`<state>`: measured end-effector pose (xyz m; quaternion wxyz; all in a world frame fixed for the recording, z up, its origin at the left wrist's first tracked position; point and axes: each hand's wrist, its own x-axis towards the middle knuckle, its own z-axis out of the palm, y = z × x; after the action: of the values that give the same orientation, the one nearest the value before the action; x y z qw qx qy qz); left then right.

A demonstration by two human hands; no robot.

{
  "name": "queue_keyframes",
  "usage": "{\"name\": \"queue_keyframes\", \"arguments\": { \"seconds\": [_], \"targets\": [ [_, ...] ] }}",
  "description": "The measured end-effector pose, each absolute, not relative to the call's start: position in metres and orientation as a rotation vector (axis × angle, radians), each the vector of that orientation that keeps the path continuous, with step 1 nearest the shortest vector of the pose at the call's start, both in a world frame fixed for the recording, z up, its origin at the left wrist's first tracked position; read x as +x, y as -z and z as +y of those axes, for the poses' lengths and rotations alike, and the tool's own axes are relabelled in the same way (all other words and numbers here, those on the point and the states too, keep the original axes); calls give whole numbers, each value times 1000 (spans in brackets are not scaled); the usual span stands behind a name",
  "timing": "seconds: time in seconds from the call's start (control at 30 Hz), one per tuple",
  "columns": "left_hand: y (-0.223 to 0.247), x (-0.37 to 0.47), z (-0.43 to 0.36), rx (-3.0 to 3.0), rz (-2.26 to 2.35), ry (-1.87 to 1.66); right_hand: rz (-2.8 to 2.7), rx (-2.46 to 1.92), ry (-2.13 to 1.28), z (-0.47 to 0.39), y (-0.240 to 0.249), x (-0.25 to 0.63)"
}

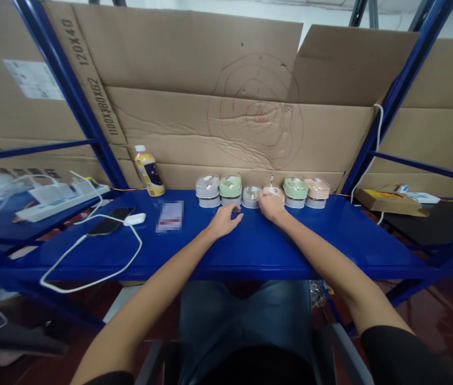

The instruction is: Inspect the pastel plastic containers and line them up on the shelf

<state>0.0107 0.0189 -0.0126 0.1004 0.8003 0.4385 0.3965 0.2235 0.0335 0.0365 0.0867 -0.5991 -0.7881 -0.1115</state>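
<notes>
A row of small rounded plastic containers stands along the back of the blue shelf. From the left come a grey stack (207, 188), a green stack (230, 187), a lower grey container (251, 197), a peach container (273, 190), another green stack (295, 190) and a peach stack (317, 190). My right hand (271, 205) is closed on the front left of the middle peach container and partly hides it. In front of the left green stack, my left hand (225, 219) rests near the shelf, fingers loosely curved, thumb apart, holding nothing.
A yellow bottle (150, 172) stands at the back left, with a blurred packet (170, 216) near it. Further left lie a phone (112, 222), a white cable (140, 246) and a power strip (61, 203). Cardboard (170, 117) walls the back; blue posts (405, 85) flank the shelf.
</notes>
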Motion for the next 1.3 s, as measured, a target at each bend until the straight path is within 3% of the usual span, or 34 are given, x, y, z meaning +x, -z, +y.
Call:
{"name": "queue_keyframes", "arguments": {
  "seconds": [0.3, 0.47, 0.77, 1.03, 1.3],
  "targets": [
    [-3, 11, 8, 2055, 1986, -1065, -2114, -1687, 321, 58, -64, 144],
    [0, 10, 10, 1985, 2103, -1066, -2009, -1794, 225, 84, -68, 98],
    [14, 5, 23, 2013, 1829, -1442, -1959, -1802, 120, 83, -71, 96],
    [-4, -6, 26, 1778, 1418, -1696, -2160, -1215, -182, 40, -83, 205],
    [11, 1, 17, 2092, 878, -1038, -2556, -828, -713, 14, -36, 282]
  ]
}}
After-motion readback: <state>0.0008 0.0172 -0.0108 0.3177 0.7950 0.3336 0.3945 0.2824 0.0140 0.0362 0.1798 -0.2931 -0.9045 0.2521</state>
